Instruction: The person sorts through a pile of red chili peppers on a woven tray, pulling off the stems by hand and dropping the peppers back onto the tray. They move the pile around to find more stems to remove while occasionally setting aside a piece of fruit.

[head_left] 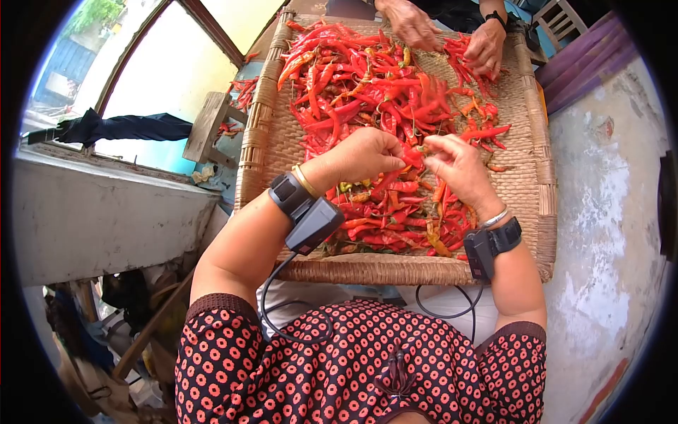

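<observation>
Red chili peppers [339, 78] lie heaped on a woven tray [522, 233], a few of them orange or yellowish. Over the middle of the heap, my left hand [364, 154] is closed in a pinch on a red chili pepper [413, 153]. My right hand [460, 169] meets it from the other side, its thumb and fingertips pinched at the pepper's greenish stem end. The fingertips partly hide this pepper. Both wrists wear a bangle and a strapped-on dark device.
Across the tray, another person's hands [484, 49] touch peppers at the far right corner. A small wooden stool [207, 127] and a folded dark umbrella [127, 129] are on the left. A patchy wall [600, 191] runs along the right. Cables hang from the wrist devices.
</observation>
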Demonstrator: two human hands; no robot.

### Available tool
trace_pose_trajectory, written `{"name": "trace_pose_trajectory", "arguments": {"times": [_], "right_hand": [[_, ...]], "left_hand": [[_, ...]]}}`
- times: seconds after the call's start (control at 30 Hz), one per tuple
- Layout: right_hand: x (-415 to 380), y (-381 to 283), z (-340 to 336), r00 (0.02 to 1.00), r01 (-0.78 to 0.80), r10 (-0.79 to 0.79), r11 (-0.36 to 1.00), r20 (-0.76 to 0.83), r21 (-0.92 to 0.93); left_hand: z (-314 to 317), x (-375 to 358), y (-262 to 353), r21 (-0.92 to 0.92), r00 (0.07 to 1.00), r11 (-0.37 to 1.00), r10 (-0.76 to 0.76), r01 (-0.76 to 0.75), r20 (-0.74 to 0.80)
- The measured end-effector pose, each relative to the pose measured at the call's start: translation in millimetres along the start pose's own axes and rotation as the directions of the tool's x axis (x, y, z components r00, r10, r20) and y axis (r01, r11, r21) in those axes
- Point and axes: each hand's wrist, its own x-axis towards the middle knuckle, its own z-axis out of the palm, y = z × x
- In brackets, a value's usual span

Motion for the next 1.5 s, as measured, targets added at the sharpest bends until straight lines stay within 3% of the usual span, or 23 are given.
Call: {"name": "trace_pose_trajectory", "arguments": {"times": [0.07, 0.2, 0.27, 0.33, 0.4, 0.43, 0.5, 0.53, 0.6, 0.67, 0.73, 0.77, 0.9, 1.0, 1.1, 1.23, 1.3, 1.33, 1.37, 1.4, 1.47, 1.5], "right_hand": [[-5, -5, 4, 0.964, -0.242, 0.180, 0.900, 0.196, 0.363], [-4, -13, 3, 0.932, -0.326, 0.242, 0.883, 0.269, 0.336], [-4, -10, 0, 0.883, -0.440, 0.304, 0.803, 0.358, 0.402], [-1, -9, -9, 0.888, -0.427, 0.304, 0.824, 0.346, 0.372], [2, -3, -28, 0.914, -0.391, 0.316, 0.853, 0.255, 0.346], [3, 5, -38, 0.935, -0.356, 0.318, 0.832, 0.160, 0.426], [5, 28, -61, 0.931, -0.222, 0.354, 0.733, -0.082, 0.643], [5, 31, -65, 0.932, -0.221, 0.352, 0.733, -0.081, 0.643], [5, 34, -72, 0.776, -0.047, 0.505, 0.643, -0.377, 0.765], [3, 44, -67, 0.786, -0.106, 0.508, 0.673, -0.353, 0.732], [4, 39, -52, 0.876, -0.250, 0.453, 0.720, -0.167, 0.647], [6, 36, -44, 0.889, -0.321, 0.449, 0.744, -0.084, 0.586], [4, 23, -14, 0.923, -0.377, 0.370, 0.819, 0.103, 0.432], [2, 16, -8, 0.918, -0.396, 0.366, 0.874, 0.153, 0.283], [1, 14, -8, 0.907, -0.420, 0.390, 0.862, 0.158, 0.285], [1, 10, -10, 0.915, -0.403, 0.380, 0.880, 0.134, 0.253], [0, 11, -8, 0.923, -0.380, 0.346, 0.888, 0.167, 0.258], [-1, 11, -8, 0.929, -0.357, 0.311, 0.897, 0.200, 0.261], [-2, 10, -7, 0.928, -0.359, 0.313, 0.897, 0.201, 0.259], [-3, 9, -5, 0.944, -0.285, 0.230, 0.930, 0.235, 0.234], [-6, 1, 0, 0.950, -0.210, 0.148, 0.954, 0.273, 0.213], [-7, -7, 1, 0.962, -0.113, 0.065, 0.980, 0.266, 0.167]], "left_hand": [[5, 1, -2, 0.061, 0.999, 0.998, 0.034, -0.034, 0.000], [14, 4, -6, -0.010, 0.998, 1.000, 0.000, 0.001, 0.055], [19, 3, -8, 0.143, 0.978, 0.968, 0.208, -0.207, 0.009], [14, -2, -1, 0.194, 0.981, 0.962, 0.194, -0.191, 0.005], [0, -6, 0, 0.495, 0.967, 0.852, 0.239, -0.168, -0.083], [-8, -6, -5, 0.585, 0.962, 0.799, 0.248, -0.137, -0.115], [-24, -8, -10, 0.777, 0.974, 0.624, 0.108, 0.088, -0.198], [-30, -10, -12, 0.824, 0.965, 0.532, 0.048, 0.194, -0.259], [-38, -9, -22, 0.841, 0.961, 0.494, 0.040, 0.219, -0.273], [-37, -7, -31, 0.857, 0.957, 0.455, 0.029, 0.243, -0.287], [-29, -4, -34, 0.859, 0.988, 0.510, 0.110, 0.040, -0.111], [-25, -4, -35, 0.868, 0.991, 0.496, 0.096, 0.033, -0.093], [-18, -7, -35, 0.911, 0.982, 0.399, 0.102, 0.105, -0.158], [-15, -3, -41, 0.927, 0.981, 0.355, 0.098, 0.120, -0.165], [-14, 0, -38, 0.931, 0.981, 0.343, 0.096, 0.128, -0.170], [-28, -9, -16, 0.903, 0.987, 0.409, 0.030, 0.132, -0.158], [-41, -15, -4, 0.782, 0.997, 0.622, 0.026, 0.036, -0.066], [-44, -19, 5, 0.782, 0.998, 0.623, 0.025, 0.036, -0.066], [-45, -22, 14, 0.644, 0.998, 0.763, -0.060, 0.048, -0.003], [-46, -25, 20, 0.484, 0.988, 0.871, -0.131, 0.079, 0.076], [-42, -28, 23, 0.443, 0.985, 0.894, -0.130, 0.068, 0.110], [-37, -28, 24, 0.438, 0.985, 0.898, -0.032, -0.046, 0.167]]}}
